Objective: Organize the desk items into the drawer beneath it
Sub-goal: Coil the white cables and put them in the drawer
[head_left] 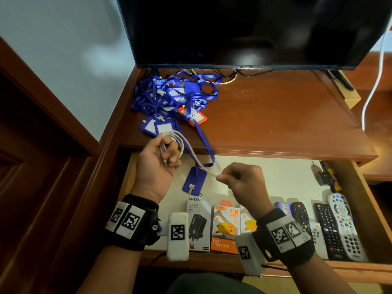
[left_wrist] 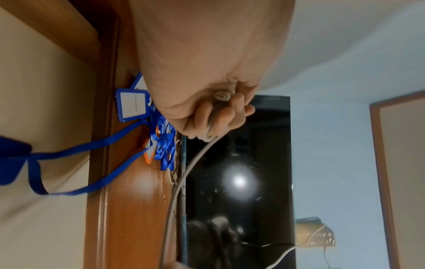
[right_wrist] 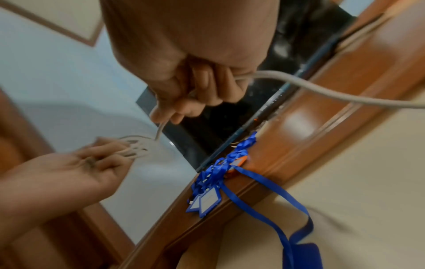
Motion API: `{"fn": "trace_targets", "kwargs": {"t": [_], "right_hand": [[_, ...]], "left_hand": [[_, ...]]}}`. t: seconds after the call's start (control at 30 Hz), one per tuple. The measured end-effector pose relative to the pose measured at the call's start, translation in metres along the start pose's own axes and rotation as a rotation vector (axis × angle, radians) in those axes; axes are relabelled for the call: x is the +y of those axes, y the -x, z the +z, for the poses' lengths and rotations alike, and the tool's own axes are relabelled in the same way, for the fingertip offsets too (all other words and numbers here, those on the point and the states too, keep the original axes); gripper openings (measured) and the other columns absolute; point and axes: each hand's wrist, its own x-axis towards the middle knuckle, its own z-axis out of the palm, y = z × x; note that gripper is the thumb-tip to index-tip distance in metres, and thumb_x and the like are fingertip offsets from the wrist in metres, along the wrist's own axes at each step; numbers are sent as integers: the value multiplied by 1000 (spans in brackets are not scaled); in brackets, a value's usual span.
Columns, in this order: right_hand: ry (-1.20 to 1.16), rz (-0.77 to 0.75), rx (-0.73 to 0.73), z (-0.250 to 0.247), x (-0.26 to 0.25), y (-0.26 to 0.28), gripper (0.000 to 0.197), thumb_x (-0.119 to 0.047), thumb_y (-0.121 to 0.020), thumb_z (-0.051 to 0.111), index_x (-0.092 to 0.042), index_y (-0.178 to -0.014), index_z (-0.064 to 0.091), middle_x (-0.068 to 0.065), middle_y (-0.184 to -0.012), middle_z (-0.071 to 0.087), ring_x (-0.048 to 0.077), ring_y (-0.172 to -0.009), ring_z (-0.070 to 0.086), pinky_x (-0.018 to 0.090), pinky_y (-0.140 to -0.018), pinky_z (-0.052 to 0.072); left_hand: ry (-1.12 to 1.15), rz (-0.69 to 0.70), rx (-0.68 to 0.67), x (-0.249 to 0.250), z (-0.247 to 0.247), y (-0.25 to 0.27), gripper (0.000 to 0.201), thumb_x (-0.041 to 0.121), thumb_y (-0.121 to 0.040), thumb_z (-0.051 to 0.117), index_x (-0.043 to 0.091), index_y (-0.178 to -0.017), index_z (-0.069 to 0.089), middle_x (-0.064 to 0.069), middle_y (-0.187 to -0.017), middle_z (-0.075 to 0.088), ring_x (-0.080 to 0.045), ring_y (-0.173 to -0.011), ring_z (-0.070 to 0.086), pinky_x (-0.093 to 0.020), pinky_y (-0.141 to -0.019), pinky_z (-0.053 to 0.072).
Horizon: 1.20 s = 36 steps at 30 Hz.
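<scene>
My left hand [head_left: 163, 158] holds a coil of white charging cable [head_left: 186, 143] over the drawer's left end, fingers curled round the loops [left_wrist: 214, 116]. My right hand [head_left: 233, 177] pinches the cable's free strand [right_wrist: 322, 91] over the middle of the open drawer [head_left: 286, 177]. A pile of blue lanyards with badge holders [head_left: 169, 96] lies on the desk [head_left: 275, 115] at back left. One blue badge holder [head_left: 194, 181] hangs into the drawer by its strap.
Along the drawer's front stand charger boxes [head_left: 224, 225] and several remote controls [head_left: 331, 225]. A black adapter [head_left: 324, 175] lies at the drawer's back right. A dark screen [head_left: 254, 28] stands at the desk's rear, with a white cord [head_left: 375, 81] hanging on the right.
</scene>
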Motion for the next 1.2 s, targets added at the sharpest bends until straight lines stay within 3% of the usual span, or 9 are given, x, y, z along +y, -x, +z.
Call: {"fn": "trace_targets", "kwargs": {"t": [0.17, 0.23, 0.3, 0.37, 0.43, 0.53, 0.8, 1.0, 1.2], "right_hand": [[111, -143, -171, 5, -18, -3, 14, -15, -82, 71, -5, -72, 72, 0, -62, 67, 13, -56, 59, 31, -56, 49], [76, -155, -172, 5, -21, -5, 13, -9, -84, 68, -6, -72, 71, -13, -60, 63, 3, -56, 58, 24, -55, 47], [44, -153, -169, 3, -22, -9, 15, -5, -86, 65, -5, -72, 70, -22, -58, 55, -6, -58, 56, 13, -54, 40], [33, -169, -146, 4, -23, -10, 16, -8, -86, 65, -6, -71, 70, -16, -57, 56, -3, -56, 53, 15, -50, 38], [14, -165, -95, 4, -23, -10, 17, -11, -85, 65, -8, -69, 69, -7, -55, 57, 3, -52, 48, 22, -50, 37], [-23, -150, -7, 2, -20, -11, 17, -11, -83, 65, -9, -66, 68, -16, -53, 51, 4, -50, 45, 13, -49, 31], [-185, 63, 90, -11, -10, -16, 20, -13, -86, 68, -12, -67, 63, 25, -64, 59, 35, -57, 48, 42, -55, 41], [-378, 59, 47, -12, -9, -10, 36, -26, -77, 70, 5, -69, 56, 17, -59, 42, 17, -56, 35, 29, -53, 32], [-476, 133, -5, -14, 8, 4, 25, -12, -81, 67, 8, -74, 54, -4, -55, 43, 5, -50, 36, 17, -48, 33]], "left_hand": [[-242, 80, 156, -15, 1, -4, 35, 28, -102, 36, 20, -68, 43, 4, -53, 31, -11, -52, 28, -24, -54, 24], [-371, 108, 168, -21, 3, -2, 39, 27, -102, 39, 21, -63, 44, 3, -53, 36, -11, -52, 34, -26, -56, 26], [-522, 111, 146, -27, 5, 0, 48, 29, -102, 38, 25, -56, 51, 1, -56, 49, -12, -56, 45, -28, -58, 30], [-619, 90, 102, -33, 6, 3, 54, 33, -103, 36, 29, -54, 60, -2, -64, 60, -15, -65, 52, -30, -62, 34], [-665, 58, 61, -38, 7, 7, 51, 34, -103, 35, 27, -61, 62, -6, -72, 66, -14, -67, 57, -30, -65, 37], [-731, -21, -38, -43, 10, 13, 39, 33, -103, 35, 13, -77, 57, -5, -70, 66, -12, -65, 59, -29, -68, 39], [-617, -205, -219, -52, 17, 18, 35, 30, -100, 43, 12, -75, 61, -1, -46, 45, -13, -46, 39, -29, -55, 27], [-462, -248, -183, -41, 18, 20, 35, 27, -95, 44, 14, -64, 53, 6, -42, 27, -10, -41, 25, -24, -47, 20], [-359, -244, -129, -22, 14, 18, 26, 26, -79, 49, 17, -55, 53, 9, -40, 23, -7, -37, 21, -22, -44, 17]]}}
